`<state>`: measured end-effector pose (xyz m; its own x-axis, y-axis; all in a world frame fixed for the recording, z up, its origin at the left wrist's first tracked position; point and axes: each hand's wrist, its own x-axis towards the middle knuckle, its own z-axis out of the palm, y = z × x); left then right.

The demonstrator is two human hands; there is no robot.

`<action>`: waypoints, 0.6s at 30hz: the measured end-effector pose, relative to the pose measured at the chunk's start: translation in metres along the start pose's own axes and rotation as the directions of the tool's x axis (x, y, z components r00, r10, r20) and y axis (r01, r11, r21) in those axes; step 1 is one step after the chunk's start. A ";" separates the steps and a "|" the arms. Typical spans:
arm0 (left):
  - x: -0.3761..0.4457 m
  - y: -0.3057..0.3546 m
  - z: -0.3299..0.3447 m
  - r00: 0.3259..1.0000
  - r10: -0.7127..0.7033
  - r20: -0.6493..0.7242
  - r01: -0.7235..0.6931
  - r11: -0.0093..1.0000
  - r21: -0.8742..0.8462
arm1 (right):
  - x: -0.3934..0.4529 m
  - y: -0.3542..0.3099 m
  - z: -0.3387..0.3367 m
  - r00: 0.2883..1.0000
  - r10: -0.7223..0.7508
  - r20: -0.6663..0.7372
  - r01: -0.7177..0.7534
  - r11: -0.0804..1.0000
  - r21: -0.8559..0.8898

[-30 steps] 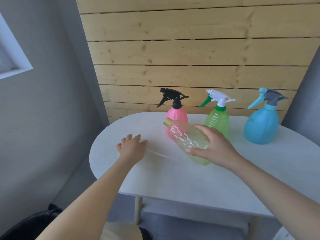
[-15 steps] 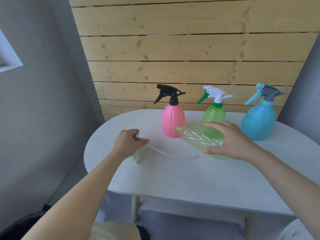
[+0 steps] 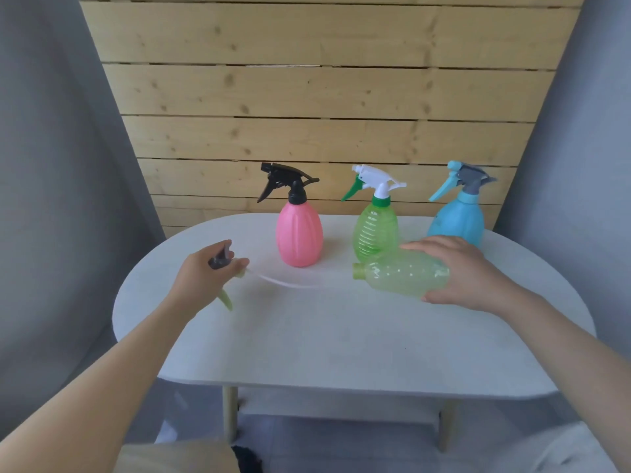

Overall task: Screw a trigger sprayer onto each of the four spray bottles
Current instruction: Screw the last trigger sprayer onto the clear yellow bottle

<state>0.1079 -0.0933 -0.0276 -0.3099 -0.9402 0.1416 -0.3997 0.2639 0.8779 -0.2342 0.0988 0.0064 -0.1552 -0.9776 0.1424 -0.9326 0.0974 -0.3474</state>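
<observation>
We hold the last uncapped bottle, a pale yellow-green spray bottle, lying on its side just above the bench, its open neck pointing left. Our right hand wraps its base, the grip closed around the body. Our left hand has its grip pinched around the grey-and-green trigger sprayer, whose clear dip tube trails right toward the neck but stops short of it.

The risks, as we judge them:
- The thin tube may bend or miss the narrow mouth if we bring the parts together at an angle.
- The collar may cross-thread if the sprayer meets the neck tilted, since both are held sideways.
- Our right forearm passes close to the ribbed green bottle and the blue bottle; a careless swing could tip them. The pink bottle stands between our hands, just behind the tube.

Those three already carry sprayers, so this looks like the final one.

Compared with half a second ago, our left hand has lifted the sprayer clear of the bench, the trigger now hanging below the fist, and the bottle has swung further right and lower, nearer level.
</observation>
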 end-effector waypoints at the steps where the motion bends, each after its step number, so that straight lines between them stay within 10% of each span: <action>1: 0.000 0.000 0.000 1.000 0.000 0.000 0.000 1.000 -0.016 | -0.001 0.001 -0.002 1.000 -0.005 -0.008 0.005 1.000 -0.012; 18: -0.003 0.003 -0.003 1.000 0.012 -0.012 -0.013 0.999 -0.049 | -0.005 -0.001 -0.010 0.998 -0.066 -0.004 0.066 0.992 0.108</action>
<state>0.1102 -0.0900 -0.0236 -0.3048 -0.9393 0.1577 -0.3529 0.2652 0.8973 -0.2355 0.1056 0.0149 -0.0950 -0.9811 0.1688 -0.9002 0.0123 -0.4353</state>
